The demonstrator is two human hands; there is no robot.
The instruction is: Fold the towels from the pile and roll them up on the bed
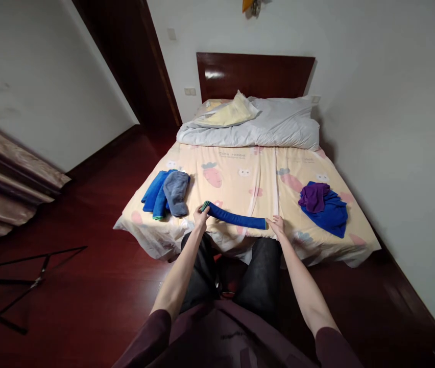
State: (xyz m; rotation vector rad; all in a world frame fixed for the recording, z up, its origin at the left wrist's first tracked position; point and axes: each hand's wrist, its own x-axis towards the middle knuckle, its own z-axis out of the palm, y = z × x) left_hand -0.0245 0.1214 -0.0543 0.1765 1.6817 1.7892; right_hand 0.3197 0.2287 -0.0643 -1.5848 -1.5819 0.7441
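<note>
A long, narrow folded blue cloth [236, 219] with green edges lies near the front edge of the bed. My left hand [201, 216] grips its left end, which is slightly raised. At the other end, my right hand [276, 225] has its fingers closed on the cloth's corner. To the left are folded blue cloths [155, 191] with a grey cloth [177, 193] on top. On the right side, a purple cloth [314, 197] rests on a crumpled blue cloth [332, 212].
The bed [225, 189] has a patterned sheet, with a grey quilt [279, 120] and a pale yellow cloth [233, 112] by the headboard [256, 76]. A black metal stand [35, 282] is on the floor at left, near curtains [6, 179].
</note>
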